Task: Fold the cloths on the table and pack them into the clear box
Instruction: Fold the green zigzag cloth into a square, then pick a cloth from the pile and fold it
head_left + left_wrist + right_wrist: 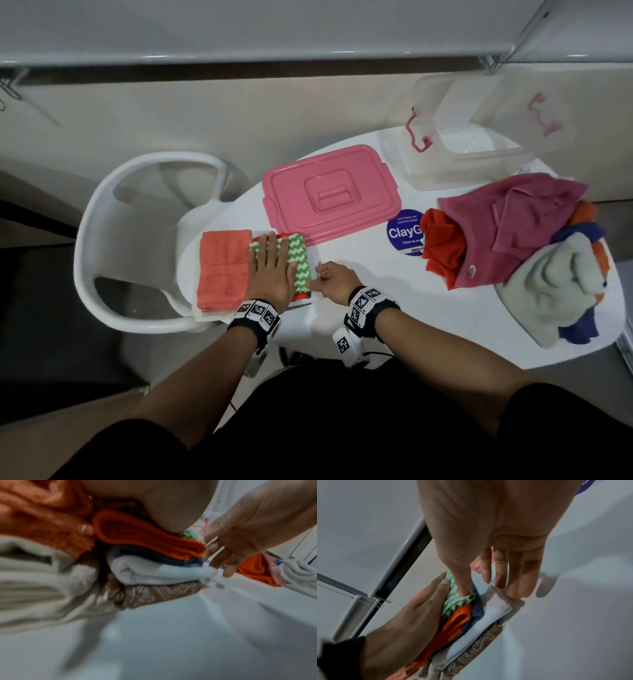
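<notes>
A green-and-white zigzag cloth (299,260) tops a stack of folded cloths at the table's near left. Under it the right wrist view shows orange (457,620), blue (477,609), white (488,622) and brown patterned (481,646) layers. My left hand (270,270) lies flat on the zigzag cloth and presses it down. My right hand (329,279) is at the stack's right corner, its thumb on the zigzag cloth and its straight fingers (515,582) against the white cloth's corner. The clear box (455,164) stands open at the far right, apart from both hands.
A folded salmon cloth (222,267) on a cream one lies left of the stack, over the table edge. The pink lid (329,195) lies behind it. A pile of unfolded cloths (513,233) fills the right side. A white chair (137,240) stands at the left.
</notes>
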`<state>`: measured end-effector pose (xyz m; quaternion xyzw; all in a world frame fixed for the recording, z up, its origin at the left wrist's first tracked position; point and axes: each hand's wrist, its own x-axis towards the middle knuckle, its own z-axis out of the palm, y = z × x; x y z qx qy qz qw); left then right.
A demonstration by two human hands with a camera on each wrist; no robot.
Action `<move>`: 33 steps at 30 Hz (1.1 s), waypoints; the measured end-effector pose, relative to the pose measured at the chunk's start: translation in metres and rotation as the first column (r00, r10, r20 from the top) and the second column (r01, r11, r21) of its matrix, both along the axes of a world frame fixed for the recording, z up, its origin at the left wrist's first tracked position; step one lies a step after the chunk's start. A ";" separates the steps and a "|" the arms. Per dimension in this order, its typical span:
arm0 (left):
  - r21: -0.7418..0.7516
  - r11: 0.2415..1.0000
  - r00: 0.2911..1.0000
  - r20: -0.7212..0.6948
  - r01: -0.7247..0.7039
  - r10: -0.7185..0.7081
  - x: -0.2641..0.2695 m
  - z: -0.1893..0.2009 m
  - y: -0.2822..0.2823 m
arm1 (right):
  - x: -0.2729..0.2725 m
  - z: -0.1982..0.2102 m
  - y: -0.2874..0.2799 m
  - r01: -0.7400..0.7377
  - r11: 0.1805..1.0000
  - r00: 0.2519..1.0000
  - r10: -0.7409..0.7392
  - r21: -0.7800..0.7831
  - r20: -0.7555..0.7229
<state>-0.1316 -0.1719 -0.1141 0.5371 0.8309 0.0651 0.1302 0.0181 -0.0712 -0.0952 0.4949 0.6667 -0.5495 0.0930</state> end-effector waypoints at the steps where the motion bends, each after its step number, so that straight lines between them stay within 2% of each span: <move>1: 0.018 1.000 1.000 -0.009 -0.005 0.005 0.000 0.005 0.001 | 0.001 -0.001 0.001 -0.001 1.000 1.000 0.000 -0.028 -0.020; 3: 0.086 0.996 0.999 -0.027 -0.017 0.019 0.006 0.020 0.006 | 0.005 -0.002 0.003 -0.003 0.998 0.999 0.000 -0.067 -0.046; 7: 0.321 0.947 1.000 -0.015 -0.009 0.015 0.032 0.052 0.026 | 0.024 0.000 0.012 0.038 0.995 0.991 -0.050 -0.093 -0.127; 9: 0.388 0.921 1.000 -0.012 0.031 -0.028 0.047 0.062 0.041 | 0.042 0.001 0.022 0.104 0.994 0.985 -0.109 -0.045 -0.135; 13: 0.415 0.903 0.992 0.015 0.109 -0.127 0.083 0.062 0.074 | 0.099 0.004 0.055 0.299 0.946 0.952 -0.289 0.126 -0.098; 17: 0.341 0.930 0.962 0.178 0.135 -0.205 0.127 0.051 0.107 | 0.164 0.015 0.090 0.389 0.879 0.918 -0.394 0.276 -0.040; 20: 0.268 0.938 0.926 0.246 0.220 -0.288 0.167 0.053 0.139 | 0.217 0.024 0.110 0.405 0.823 0.890 -0.454 0.399 0.033; 23: 0.210 0.930 0.887 0.298 0.301 -0.354 0.206 0.060 0.179 | 0.255 0.026 0.130 0.348 0.762 0.867 -0.484 0.546 0.122; 24: 0.190 0.925 0.873 0.313 0.329 -0.374 0.218 0.065 0.192 | 0.261 0.024 0.137 0.315 0.748 0.873 -0.469 0.584 0.130; 26: 0.123 0.921 0.864 0.320 0.369 -0.389 0.240 0.080 0.217 | 0.263 0.023 0.153 0.278 0.783 0.899 -0.416 0.557 0.137; 29: -0.018 0.952 0.900 0.332 0.305 -0.282 0.260 0.095 0.246 | 0.257 0.022 0.171 0.213 0.848 0.929 -0.330 0.485 0.169; 31: -0.086 0.959 0.920 0.315 0.271 -0.232 0.265 0.100 0.258 | 0.256 0.026 0.176 0.185 0.825 0.944 -0.299 0.533 0.136; 33: -0.095 0.955 0.939 0.235 0.280 -0.252 0.267 0.107 0.263 | 0.258 0.030 0.178 0.250 0.788 0.953 -0.303 0.563 0.002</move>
